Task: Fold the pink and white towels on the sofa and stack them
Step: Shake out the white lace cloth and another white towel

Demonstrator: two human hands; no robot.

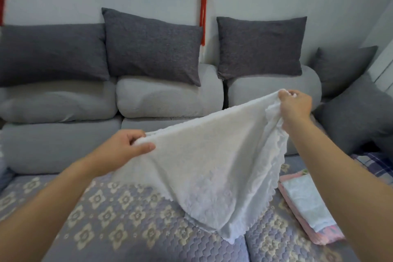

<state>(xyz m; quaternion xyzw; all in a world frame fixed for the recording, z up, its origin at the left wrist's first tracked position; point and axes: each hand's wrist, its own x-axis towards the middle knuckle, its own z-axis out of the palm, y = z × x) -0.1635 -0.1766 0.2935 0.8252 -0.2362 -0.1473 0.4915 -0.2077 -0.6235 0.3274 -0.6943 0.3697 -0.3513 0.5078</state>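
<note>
The left hand [129,144] is closed in a pinch, thumb over the top and fingers curled under, gripping one upper corner of the white towel [212,168]. The right hand [294,106] is closed too, its fingertips bunched around the opposite upper corner, and it sits higher than the left, so the towel's top edge slopes up toward it. The towel hangs spread between the two hands above the sofa [165,100], with its scalloped lower edge sagging to a point that touches the patterned seat cover [110,215]. Just to the right of the towel's lower part, a folded stack [306,204] lies on the seat cover, a pale towel on top of a pink one. Behind the towel, dark grey cushions [153,47] lean against the sofa's back.
</note>
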